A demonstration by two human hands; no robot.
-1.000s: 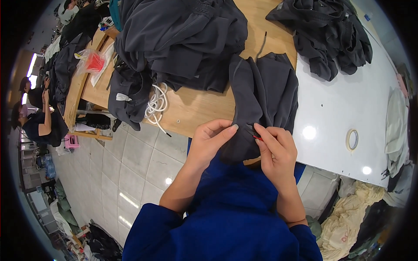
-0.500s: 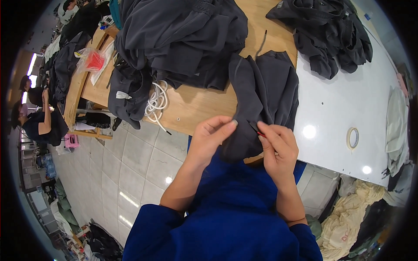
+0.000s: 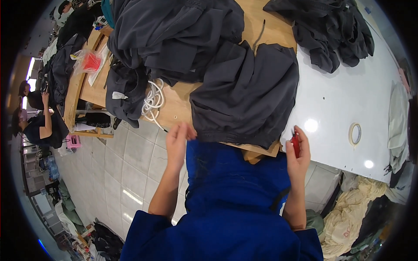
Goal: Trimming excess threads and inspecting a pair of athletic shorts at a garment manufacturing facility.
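A dark grey garment (image 3: 248, 91) lies spread at the table's near edge, its gathered band toward me and a slit like a pocket opening on its left part. Beside its lower left corner is my left hand (image 3: 177, 138), fingers bent and blurred by motion; whether they touch the cloth I cannot tell. My right hand (image 3: 298, 150) is off the garment's right side, over the white board's near edge, closed around small red thread snips (image 3: 296, 145) with the dark tip pointing up. A dark cord (image 3: 260, 35) extends from behind the garment's far edge.
Large dark grey garment piles lie at the far middle (image 3: 174, 39) and far right (image 3: 335, 30). White cord (image 3: 153, 102) is bundled left of the garment. A tape roll (image 3: 355, 133) rests on the white board (image 3: 324, 113). Cream cloth (image 3: 352, 217) is heaped lower right; people (image 3: 43, 122) work at left.
The garment went from bunched between my hands to spread flat on the table. My hands moved apart, the left one leftward, the right one rightward with the snips.
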